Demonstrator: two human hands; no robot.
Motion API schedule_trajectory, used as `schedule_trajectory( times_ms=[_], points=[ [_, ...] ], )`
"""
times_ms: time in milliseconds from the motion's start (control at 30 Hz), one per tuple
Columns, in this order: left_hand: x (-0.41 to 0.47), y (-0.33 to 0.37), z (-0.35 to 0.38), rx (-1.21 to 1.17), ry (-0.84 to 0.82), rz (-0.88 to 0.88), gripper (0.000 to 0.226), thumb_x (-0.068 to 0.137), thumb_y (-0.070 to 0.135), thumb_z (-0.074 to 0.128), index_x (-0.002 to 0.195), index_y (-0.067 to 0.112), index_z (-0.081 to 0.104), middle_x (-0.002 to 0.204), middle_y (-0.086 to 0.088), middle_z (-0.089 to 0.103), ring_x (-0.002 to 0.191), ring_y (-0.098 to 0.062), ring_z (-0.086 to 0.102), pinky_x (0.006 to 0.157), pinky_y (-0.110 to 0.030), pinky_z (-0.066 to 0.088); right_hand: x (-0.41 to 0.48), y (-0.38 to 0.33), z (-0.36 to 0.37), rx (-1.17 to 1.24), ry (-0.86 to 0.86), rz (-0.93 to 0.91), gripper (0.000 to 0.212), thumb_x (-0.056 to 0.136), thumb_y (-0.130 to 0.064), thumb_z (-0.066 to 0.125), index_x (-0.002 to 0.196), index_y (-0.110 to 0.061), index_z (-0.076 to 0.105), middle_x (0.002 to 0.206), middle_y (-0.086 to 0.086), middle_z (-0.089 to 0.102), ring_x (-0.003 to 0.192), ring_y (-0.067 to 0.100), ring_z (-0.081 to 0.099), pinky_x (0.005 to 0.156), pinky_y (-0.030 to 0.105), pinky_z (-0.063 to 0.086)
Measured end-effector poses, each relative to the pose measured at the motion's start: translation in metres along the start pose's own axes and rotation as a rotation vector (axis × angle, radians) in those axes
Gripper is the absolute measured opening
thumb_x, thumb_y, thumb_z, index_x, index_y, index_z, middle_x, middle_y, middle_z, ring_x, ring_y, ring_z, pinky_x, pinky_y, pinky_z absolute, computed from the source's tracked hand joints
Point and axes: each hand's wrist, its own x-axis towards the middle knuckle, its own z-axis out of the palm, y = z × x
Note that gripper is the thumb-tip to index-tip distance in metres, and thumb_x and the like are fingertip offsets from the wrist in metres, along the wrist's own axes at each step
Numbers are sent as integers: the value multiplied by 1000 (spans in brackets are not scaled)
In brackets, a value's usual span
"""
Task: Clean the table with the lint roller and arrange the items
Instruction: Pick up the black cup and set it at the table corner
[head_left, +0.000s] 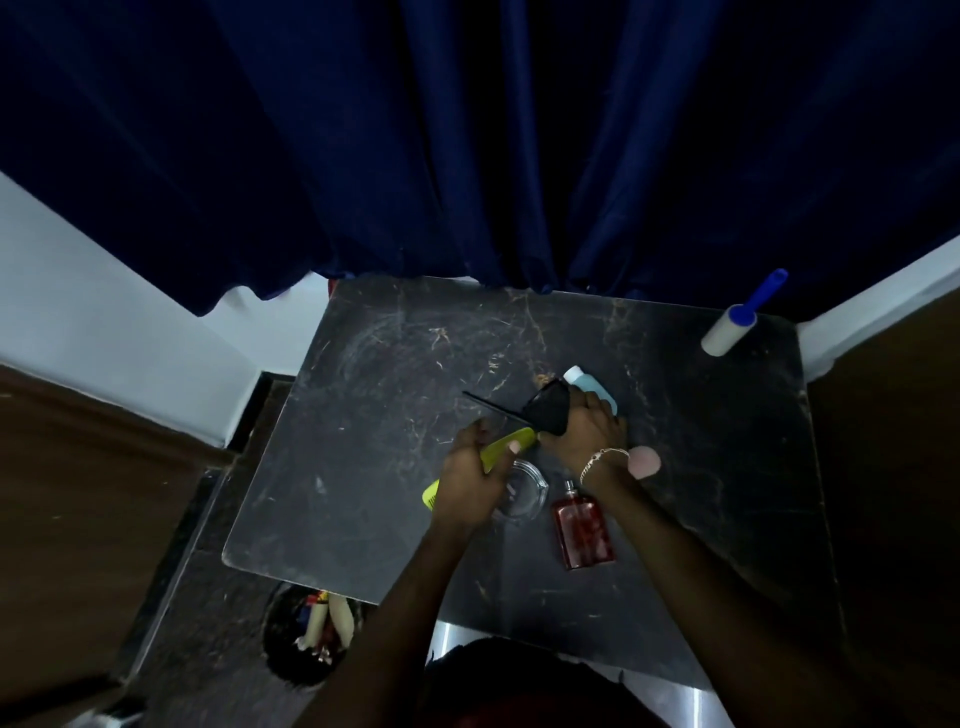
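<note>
A dark scratched table (363, 467) fills the middle of the head view. My left hand (470, 480) is closed around a yellow-green comb (506, 448) near the table's centre. My right hand (589, 428) holds a black tail comb (545, 408), its thin tail pointing left, and also covers part of a light blue bottle (584, 382). The lint roller (735, 325), white roll with a blue handle, lies untouched at the far right corner. A clear glass dish (524, 493) sits just under my left hand. A red perfume bottle (582, 527) lies flat beside my right wrist.
A pink round sponge (645, 461) rests right of my right wrist. Dark blue curtains (467, 156) hang behind the table. Below the table's left front edge stands a black bin (291, 649) with litter in it. Brown panels flank both sides.
</note>
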Motion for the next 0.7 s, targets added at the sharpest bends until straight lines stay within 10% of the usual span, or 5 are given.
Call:
schedule_trajectory(
  times_ms=[100,267,567,700],
  points=[
    [0,-3,-7,-145,9,-56,76,81,69,67,139,20,54,123,9,67,114,-10,66,100,-36,56,-15,-12,0,249,78,-8,90,66,-51,73,144,-22,37,132,8,55,122,30,52,97,45,47],
    [4,8,-26,-368,-52,-57,45,91,34,78,130,20,60,116,7,74,104,0,71,88,-20,58,-43,-62,-3,606,42,-98,85,67,-41,79,140,-34,36,135,-2,55,120,16,56,97,34,50],
    [37,-39,-91,-500,-51,-97,67,78,28,89,137,13,61,122,-3,76,113,-19,73,88,-28,60,-35,-120,10,626,-174,-232,97,67,-42,78,148,-34,25,142,-4,48,124,11,52,98,30,49],
    [48,-72,-123,-435,-22,-108,67,78,22,91,137,20,60,118,7,76,108,-4,72,85,-19,57,-8,-121,25,631,-284,-198,84,73,-19,80,144,-30,35,129,-7,50,114,10,54,92,29,51]
  ],
)
